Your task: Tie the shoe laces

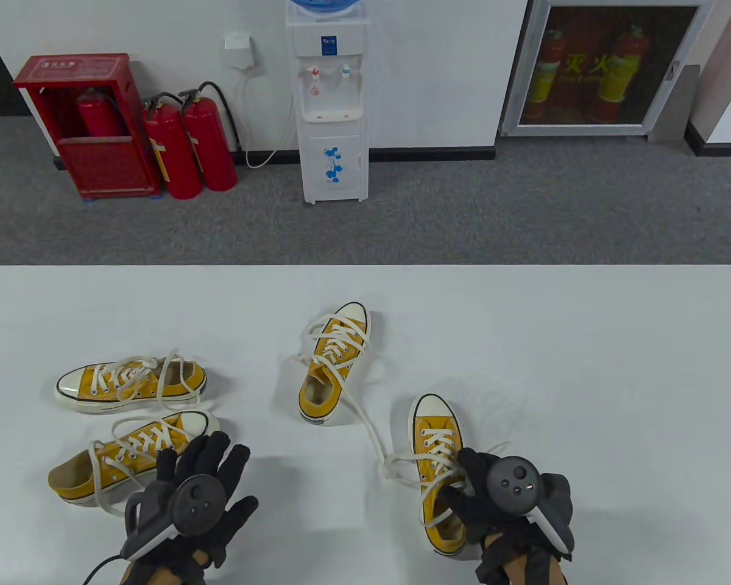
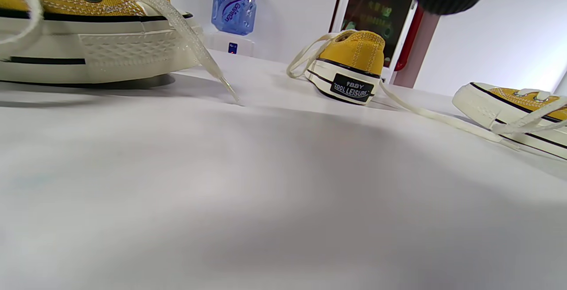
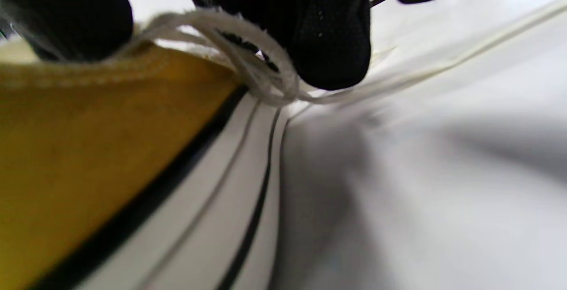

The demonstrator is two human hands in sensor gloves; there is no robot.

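R hand [image 1: 493, 487] pinches lace [image 3: 248, 59] on near shoe [image 1: 435, 439]; L hand [image 1: 201, 481] fingers spread, holds nothing.

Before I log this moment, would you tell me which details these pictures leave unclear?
- Right hand: in the table view the tracker covers its grip on the near right shoe; the right wrist view shows fingers against a lace, blurred.
- Middle shoe: whether its long lace is knotted to the other lace is too small to tell.
- Left hand: only fingertips show in the left wrist view.
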